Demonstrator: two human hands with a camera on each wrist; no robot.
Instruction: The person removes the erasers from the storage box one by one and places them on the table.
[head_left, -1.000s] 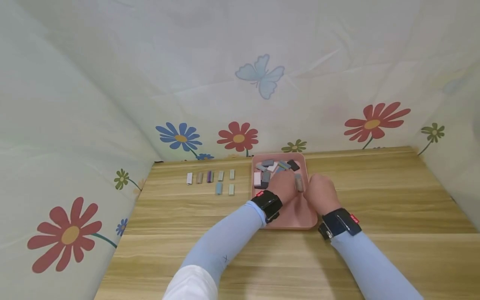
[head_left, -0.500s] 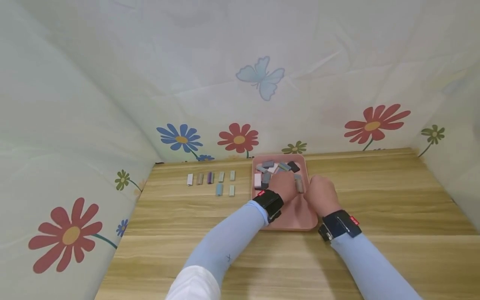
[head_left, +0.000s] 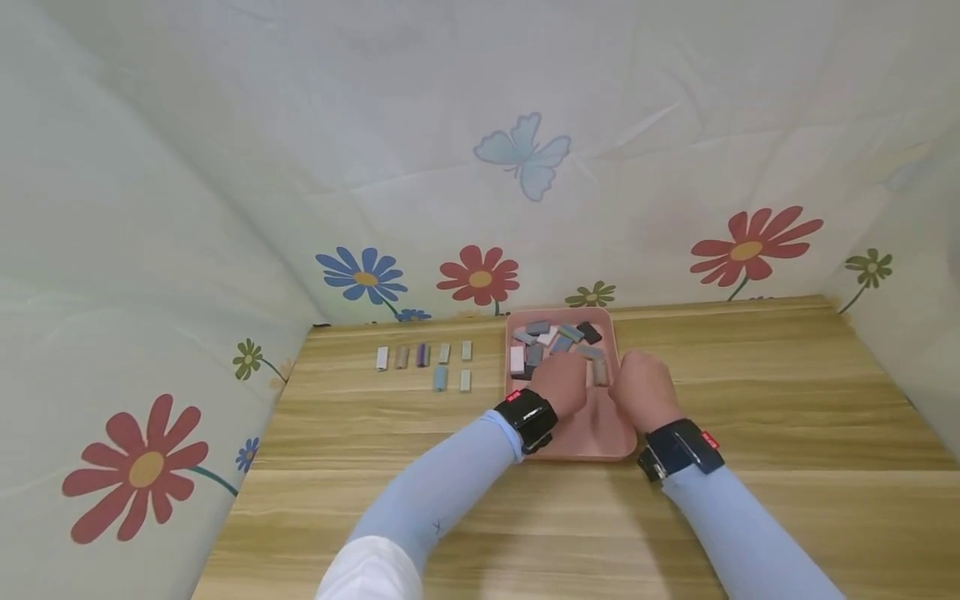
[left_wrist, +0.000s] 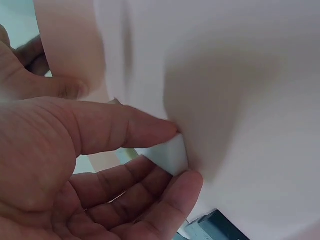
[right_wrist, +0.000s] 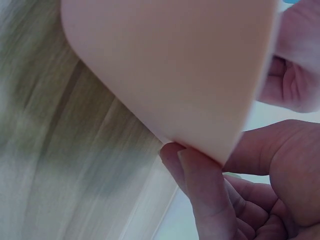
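Right of centre, left hand point(head_left: 561, 383) pinches small pale oblong block point(left_wrist: 173, 154) over pink rectangular plastic-looking tray point(head_left: 600, 432); right hand point(head_left: 645, 390) clamps tray's right edge (steadying it, I'd guess). Left of centre, muted-coloured oblong blocks point(head_left: 440, 379) lie spaced apart, likely for easy viewing.

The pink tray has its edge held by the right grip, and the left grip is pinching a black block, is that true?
Not quite: the block in the left grip is pale, not black, as the left wrist view shows. The right grip holds the pink tray by its edge.
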